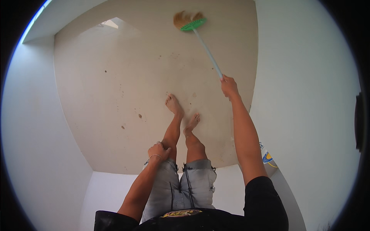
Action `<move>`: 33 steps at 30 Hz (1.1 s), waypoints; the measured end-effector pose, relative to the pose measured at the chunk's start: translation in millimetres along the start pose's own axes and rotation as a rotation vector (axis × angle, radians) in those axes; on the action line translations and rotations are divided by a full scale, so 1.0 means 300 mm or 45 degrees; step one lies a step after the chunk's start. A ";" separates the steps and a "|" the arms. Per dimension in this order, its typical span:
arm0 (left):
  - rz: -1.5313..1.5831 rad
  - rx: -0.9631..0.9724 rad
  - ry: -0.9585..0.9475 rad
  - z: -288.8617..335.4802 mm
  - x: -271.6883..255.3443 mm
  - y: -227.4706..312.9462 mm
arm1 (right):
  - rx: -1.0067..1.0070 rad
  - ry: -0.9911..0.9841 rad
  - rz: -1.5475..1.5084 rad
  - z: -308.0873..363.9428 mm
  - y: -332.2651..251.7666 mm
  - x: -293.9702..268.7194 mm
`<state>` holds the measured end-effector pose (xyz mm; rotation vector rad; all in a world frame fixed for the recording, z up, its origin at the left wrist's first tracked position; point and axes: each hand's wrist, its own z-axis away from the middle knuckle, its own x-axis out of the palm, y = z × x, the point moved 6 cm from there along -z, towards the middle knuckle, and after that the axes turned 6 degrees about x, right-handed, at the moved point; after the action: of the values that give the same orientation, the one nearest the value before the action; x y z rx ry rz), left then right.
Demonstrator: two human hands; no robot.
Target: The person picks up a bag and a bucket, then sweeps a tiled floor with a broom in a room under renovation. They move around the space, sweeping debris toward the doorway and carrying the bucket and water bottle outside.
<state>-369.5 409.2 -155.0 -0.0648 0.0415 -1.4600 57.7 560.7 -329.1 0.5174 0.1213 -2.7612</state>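
Right hand (230, 87) clamped on broom handle (208, 53), end hidden; bristles (181, 20) blurred; left hand (159, 150) on leg (172, 134), grip unclear.

One broom (204, 47), two hands (158, 150) (229, 87), perhaps one bucket (267, 157)

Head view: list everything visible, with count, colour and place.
Broom: one, green head, brown bristles, pale handle, upper centre
Floor: one, beige, centre
Debris bits: several, brown, on floor
Walls: several, whitish, around floor
Light patch: one, white, upper left
Printed item: one, white, blue, yellow, beside right arm
Dark object: one, black, right edge
Shirt: one, black, bottom
Shorts: one pair, grey, lower centre
Feet: two, bare, centre
Left hand: one, pale wristband, on left leg
Right hand: one, around broom handle
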 end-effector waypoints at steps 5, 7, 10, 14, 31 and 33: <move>0.233 0.085 0.046 0.043 0.140 -0.072 | 0.149 0.230 0.718 0.657 0.814 -0.127; 0.330 0.103 0.129 0.061 0.187 -0.089 | 0.270 0.053 0.655 0.893 1.033 -0.187; 0.437 0.075 0.188 0.069 0.248 -0.117 | 0.586 0.168 0.243 1.126 1.082 -0.292; 0.422 -0.030 0.342 0.051 0.288 -0.148 | 0.034 0.170 0.028 0.841 0.536 -0.357; 0.288 -0.074 0.285 -0.118 0.551 -0.220 | -0.284 0.438 -0.048 -0.496 -0.595 -0.532; 0.232 -0.011 0.341 -0.110 0.523 -0.226 | -0.420 0.707 0.532 -0.389 -0.405 -0.507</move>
<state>-421.5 245.1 -181.4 0.1253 0.2656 -1.2783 190.4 737.9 -379.4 1.0604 0.5210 -2.0771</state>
